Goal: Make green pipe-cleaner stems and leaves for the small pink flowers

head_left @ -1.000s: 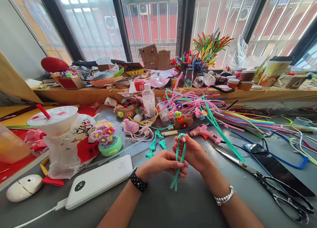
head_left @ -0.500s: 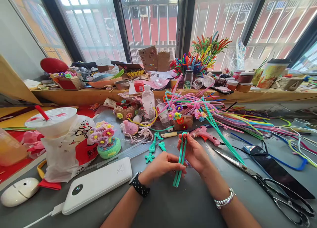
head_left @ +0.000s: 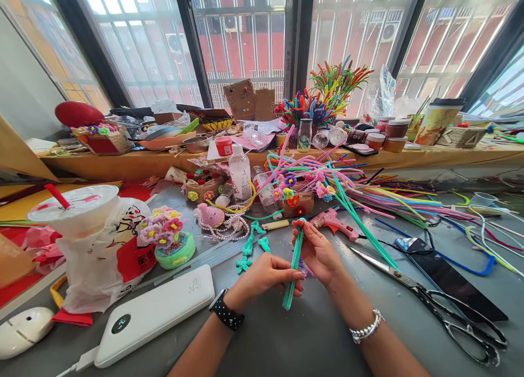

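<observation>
Pipe-cleaner strands (head_left: 297,251) lie in my left grip (head_left: 264,281) and right grip (head_left: 321,254) above the table (head_left: 262,344). Left of my left grip lies a power bank (head_left: 159,314), farther left a drink cup (head_left: 79,202) in a bag (head_left: 85,273). Right of my right grip, scissors (head_left: 411,283), then a phone (head_left: 462,281). Behind it, a glue gun (head_left: 334,221).
</observation>
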Motion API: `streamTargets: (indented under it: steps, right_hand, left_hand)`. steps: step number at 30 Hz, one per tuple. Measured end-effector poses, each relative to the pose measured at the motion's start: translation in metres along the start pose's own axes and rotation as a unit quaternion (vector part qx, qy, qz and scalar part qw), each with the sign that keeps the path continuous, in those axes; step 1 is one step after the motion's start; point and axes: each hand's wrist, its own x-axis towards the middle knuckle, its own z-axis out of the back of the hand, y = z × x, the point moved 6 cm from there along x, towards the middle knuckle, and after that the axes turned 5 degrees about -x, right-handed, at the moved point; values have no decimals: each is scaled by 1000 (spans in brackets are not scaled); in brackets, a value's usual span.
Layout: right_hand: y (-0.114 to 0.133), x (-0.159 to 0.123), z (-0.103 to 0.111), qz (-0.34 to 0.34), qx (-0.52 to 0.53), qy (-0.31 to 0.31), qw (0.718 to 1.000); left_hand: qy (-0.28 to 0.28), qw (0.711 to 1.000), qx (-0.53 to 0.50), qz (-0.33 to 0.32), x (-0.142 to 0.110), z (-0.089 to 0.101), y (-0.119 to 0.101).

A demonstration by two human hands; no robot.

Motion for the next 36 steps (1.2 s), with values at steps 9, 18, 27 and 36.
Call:
streamTargets:
  steps: [9,18,27,36]
  right_hand:
    - [7,0,6,44,-32,-43,998]
    - [24,-5,1,120,-232,-53,964]
    - [127,-18,26,224,-847,-169,451]
    - [131,8,60,145,-933,-227,239]
  left_hand:
    - [5,999,-47,11,-3,2,-1]
    - [34,992,-113,47,-4,-2,3]
    - [-85,989,-104,-67,-1,16,-13]
    - [-103,980,-107,-135,3,24,-15]
